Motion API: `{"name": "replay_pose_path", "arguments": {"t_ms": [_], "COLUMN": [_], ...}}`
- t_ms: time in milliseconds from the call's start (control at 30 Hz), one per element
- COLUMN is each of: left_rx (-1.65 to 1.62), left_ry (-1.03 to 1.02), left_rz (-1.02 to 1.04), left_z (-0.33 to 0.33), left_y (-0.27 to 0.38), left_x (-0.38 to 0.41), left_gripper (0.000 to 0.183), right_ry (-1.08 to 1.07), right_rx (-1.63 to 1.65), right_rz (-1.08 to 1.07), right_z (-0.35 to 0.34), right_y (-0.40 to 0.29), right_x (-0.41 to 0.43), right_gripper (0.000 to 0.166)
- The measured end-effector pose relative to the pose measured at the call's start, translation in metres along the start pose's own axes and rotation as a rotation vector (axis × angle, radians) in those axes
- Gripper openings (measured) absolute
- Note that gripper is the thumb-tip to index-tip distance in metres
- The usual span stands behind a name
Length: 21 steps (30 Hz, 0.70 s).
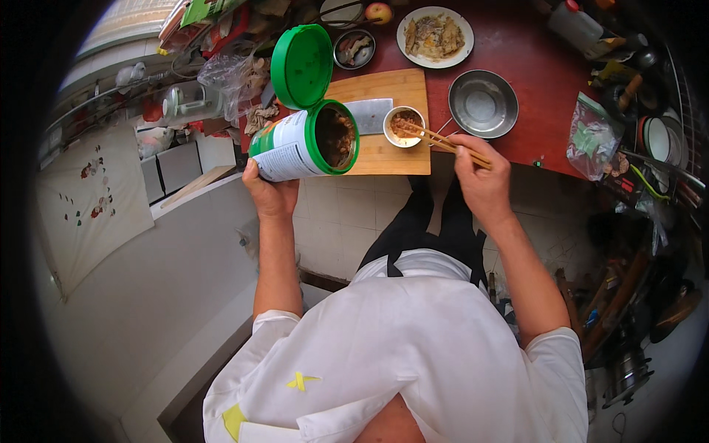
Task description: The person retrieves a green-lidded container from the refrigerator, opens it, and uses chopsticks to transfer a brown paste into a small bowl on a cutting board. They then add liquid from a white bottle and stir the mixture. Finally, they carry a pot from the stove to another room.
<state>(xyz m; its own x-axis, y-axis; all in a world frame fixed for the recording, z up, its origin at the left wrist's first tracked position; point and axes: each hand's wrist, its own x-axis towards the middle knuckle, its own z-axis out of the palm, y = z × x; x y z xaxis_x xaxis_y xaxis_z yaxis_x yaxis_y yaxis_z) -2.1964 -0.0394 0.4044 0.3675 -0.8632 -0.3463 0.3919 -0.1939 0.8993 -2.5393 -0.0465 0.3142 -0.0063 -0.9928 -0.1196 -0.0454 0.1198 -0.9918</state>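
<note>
My left hand (272,191) grips a large cylindrical tub (288,147) with a green rim, tilted so its mouth faces right. Its green hinged lid (302,66) is flipped up, and brown chunky food (340,135) shows inside. In my right hand (483,177) is a pair of wooden chopsticks (443,141), tips in a small white bowl (394,135). Reddish-brown food (404,120) lies in that bowl. The bowl stands on the right part of a wooden cutting board (382,160), beside a cleaver blade (372,115). The tub hides the board's left part and the cleaver's other end.
Right of the board, a metal basin (483,104) sits on the red table (532,61). Behind stand a plate of food (410,52), a small metal bowl (337,62) and an apple (379,13). A plastic bag (592,138) lies at right; clutter and a clear bag (232,77) crowd the left.
</note>
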Motion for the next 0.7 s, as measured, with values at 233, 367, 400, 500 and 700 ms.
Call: {"name": "replay_pose_path", "arguments": {"t_ms": [233,367,400,500,700], "left_rx": [0.026,0.077,0.087,0.123,0.155], "left_ry": [0.024,-0.012,-0.015,-0.022,-0.047], "left_rz": [-0.025,-0.053,-0.071,-0.104,-0.055], "left_z": [-0.016,-0.022,-0.023,-0.024,-0.017], "left_y": [-0.021,-0.042,-0.046,-0.055,-0.058], "left_x": [0.001,0.005,0.006,0.008,0.023], "left_gripper": [0.071,0.073,0.073,0.074,0.076], "right_ry": [-0.047,-0.103,-0.094,-0.059,-0.208], "right_rx": [0.174,0.108,0.083,0.037,0.294], "right_rz": [-0.031,-0.179,-0.235,-0.310,0.116], "right_z": [-0.023,0.011,0.020,0.034,0.010], "right_y": [-0.085,-0.072,-0.068,-0.053,-0.014], "right_x": [0.003,0.001,0.003,0.017,0.058], "right_gripper": [0.018,0.020,0.020,0.018,0.023]}}
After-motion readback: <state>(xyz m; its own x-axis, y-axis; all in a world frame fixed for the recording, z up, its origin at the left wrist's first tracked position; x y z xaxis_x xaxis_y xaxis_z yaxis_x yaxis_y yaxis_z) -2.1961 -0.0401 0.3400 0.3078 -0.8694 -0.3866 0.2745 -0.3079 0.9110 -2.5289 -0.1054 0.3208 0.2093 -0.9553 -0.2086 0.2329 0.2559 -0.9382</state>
